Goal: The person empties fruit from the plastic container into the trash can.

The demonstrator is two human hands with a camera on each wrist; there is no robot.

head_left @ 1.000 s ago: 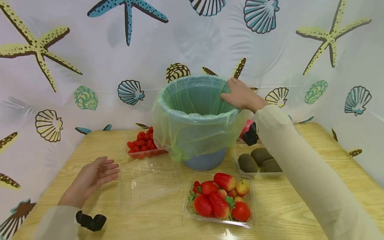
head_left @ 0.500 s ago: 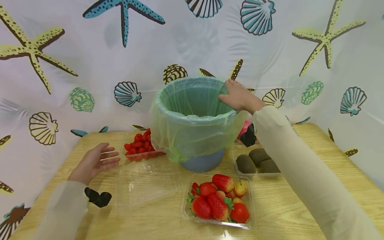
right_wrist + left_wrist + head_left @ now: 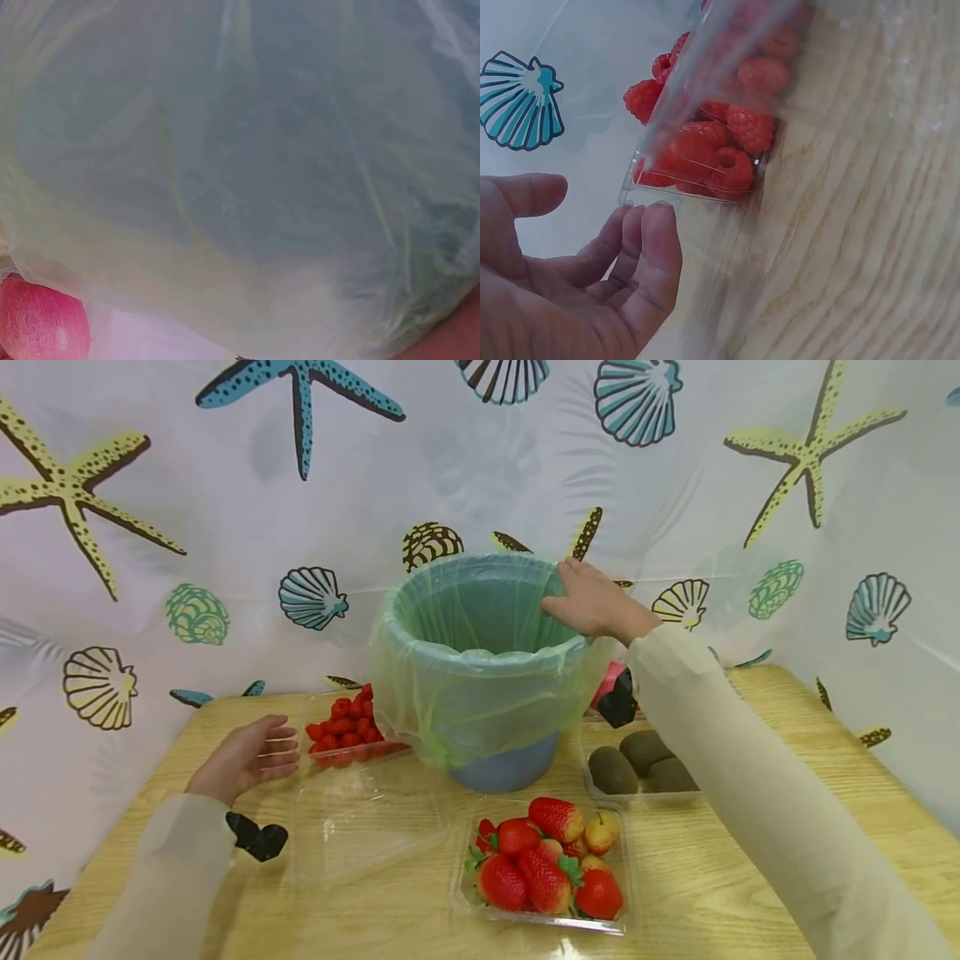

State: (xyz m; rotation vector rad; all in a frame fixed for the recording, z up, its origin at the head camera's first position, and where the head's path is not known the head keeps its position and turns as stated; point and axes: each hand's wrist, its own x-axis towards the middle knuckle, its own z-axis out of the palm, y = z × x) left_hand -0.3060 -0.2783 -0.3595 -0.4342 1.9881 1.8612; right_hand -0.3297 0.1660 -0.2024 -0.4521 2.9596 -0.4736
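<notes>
Nearest lies a clear plastic tray of strawberries point(image 3: 543, 867) on the wooden worktop point(image 3: 750, 860). Further in, the left hand point(image 3: 243, 758) rests with its grip relaxed and wide, holding nothing, fingertips just beside the clear plastic punnet of red raspberries point(image 3: 348, 727). Beyond, the right hand point(image 3: 592, 602) holds the far rim of the blue bucket lined with a green plastic bag point(image 3: 480, 660), fingers curled over it.

raspberries point(image 3: 347, 731) left of bin point(image 3: 480, 660), strawberries point(image 3: 546, 867) in front
</notes>
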